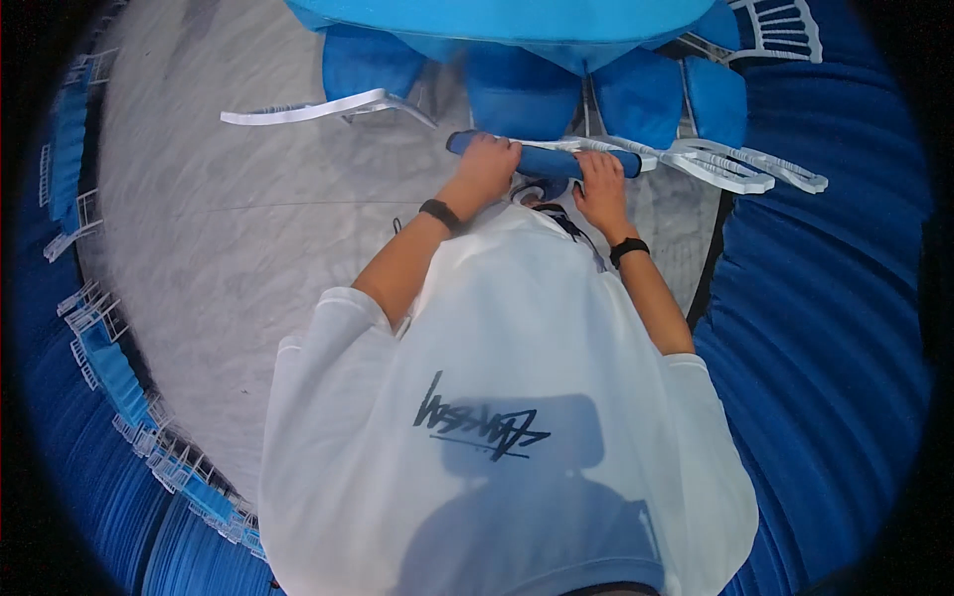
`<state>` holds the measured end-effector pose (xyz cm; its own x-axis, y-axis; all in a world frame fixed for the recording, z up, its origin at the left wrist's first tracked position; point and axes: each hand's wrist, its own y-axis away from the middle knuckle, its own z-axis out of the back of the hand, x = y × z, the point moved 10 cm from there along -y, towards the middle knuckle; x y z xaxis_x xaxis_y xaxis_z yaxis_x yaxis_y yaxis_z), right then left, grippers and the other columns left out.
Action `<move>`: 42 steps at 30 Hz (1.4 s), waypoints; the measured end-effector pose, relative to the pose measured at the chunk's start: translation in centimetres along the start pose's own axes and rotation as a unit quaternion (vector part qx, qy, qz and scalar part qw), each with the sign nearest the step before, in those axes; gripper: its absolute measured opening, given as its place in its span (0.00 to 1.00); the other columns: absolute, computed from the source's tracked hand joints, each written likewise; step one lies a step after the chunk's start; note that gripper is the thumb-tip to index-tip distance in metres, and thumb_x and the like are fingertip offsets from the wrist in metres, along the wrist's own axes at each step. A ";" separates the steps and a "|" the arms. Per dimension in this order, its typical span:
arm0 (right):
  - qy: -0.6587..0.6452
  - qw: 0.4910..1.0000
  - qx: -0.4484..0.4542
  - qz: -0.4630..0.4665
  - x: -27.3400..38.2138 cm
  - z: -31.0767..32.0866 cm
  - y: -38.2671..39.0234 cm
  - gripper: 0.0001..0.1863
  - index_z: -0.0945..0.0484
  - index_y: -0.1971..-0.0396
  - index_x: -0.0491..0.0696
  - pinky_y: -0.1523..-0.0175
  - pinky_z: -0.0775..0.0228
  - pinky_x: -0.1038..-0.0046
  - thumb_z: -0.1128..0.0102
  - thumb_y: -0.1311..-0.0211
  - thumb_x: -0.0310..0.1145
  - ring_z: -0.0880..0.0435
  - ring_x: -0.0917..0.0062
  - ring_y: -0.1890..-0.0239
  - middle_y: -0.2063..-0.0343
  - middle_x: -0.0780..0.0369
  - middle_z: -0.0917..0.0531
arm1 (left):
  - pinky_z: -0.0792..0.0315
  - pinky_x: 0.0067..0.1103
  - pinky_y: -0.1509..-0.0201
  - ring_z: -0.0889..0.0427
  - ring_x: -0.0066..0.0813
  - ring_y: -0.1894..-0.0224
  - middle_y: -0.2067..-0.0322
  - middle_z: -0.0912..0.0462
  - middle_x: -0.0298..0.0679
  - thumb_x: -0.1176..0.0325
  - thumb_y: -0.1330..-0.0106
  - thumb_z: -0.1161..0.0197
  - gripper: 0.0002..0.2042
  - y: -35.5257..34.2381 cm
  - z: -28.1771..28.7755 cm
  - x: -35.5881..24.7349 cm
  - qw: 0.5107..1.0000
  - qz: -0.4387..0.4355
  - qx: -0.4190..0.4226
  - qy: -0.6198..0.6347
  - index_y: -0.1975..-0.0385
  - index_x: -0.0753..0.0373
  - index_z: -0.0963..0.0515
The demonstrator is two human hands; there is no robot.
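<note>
My left hand (487,167) and my right hand (602,184) are closed over a long blue padded piece (547,162) in front of my body. The piece has dark ends and lies almost level, its right end slightly lower. I cannot tell whether it is a loose cushion or part of a chair. Just beyond it, white chair rails (696,164) show beside several blue chair seats (522,94). My fingers wrap the near and top sides; their tips are partly hidden.
A table with a light blue cloth (517,22) stands straight ahead, chairs around it. Another white chair (303,109) juts out at its left. Dark blue draped cloth (815,298) hangs along the right. Cloth-covered tables (114,372) and white chairs line the left edge of the grey floor (248,228).
</note>
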<state>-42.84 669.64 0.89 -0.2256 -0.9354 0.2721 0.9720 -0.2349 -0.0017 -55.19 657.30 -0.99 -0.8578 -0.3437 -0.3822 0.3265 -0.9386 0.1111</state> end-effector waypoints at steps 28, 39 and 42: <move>-0.048 0.991 0.078 -0.100 -13.6 -0.7 -0.3 0.19 0.13 0.62 0.50 0.43 0.26 0.61 0.28 0.61 0.29 0.17 0.61 0.49 0.60 0.59 0.14 | 0.18 0.42 0.54 0.12 0.51 0.57 0.61 0.13 0.49 0.72 0.38 0.36 0.14 -10.2 -5.9 -11.7 0.986 -0.004 0.147 0.078 0.53 0.65 0.23; -0.148 0.981 0.125 -0.017 -14.4 -2.5 -1.4 0.18 0.11 0.63 0.51 0.53 0.18 0.62 0.24 0.60 0.34 0.11 0.61 0.56 0.60 0.60 0.10 | 0.18 0.42 0.47 0.12 0.50 0.51 0.56 0.12 0.51 0.67 0.42 0.34 0.13 -12.1 -6.0 -11.5 0.945 0.141 0.288 0.060 0.58 0.62 0.15; -0.207 0.977 0.042 0.021 -14.7 -1.7 -0.7 0.19 0.12 0.63 0.50 0.54 0.18 0.64 0.25 0.62 0.31 0.10 0.63 0.56 0.60 0.61 0.10 | 0.18 0.41 0.47 0.12 0.50 0.52 0.57 0.12 0.51 0.64 0.45 0.32 0.14 -12.1 -6.0 -12.0 0.950 0.139 0.275 0.056 0.60 0.63 0.14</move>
<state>-40.34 683.09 -4.75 -0.1568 -0.7527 0.6394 0.9857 -0.1602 0.0532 -46.49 672.96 -3.30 -0.7110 -0.6042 -0.3598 0.2512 -0.6961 0.6726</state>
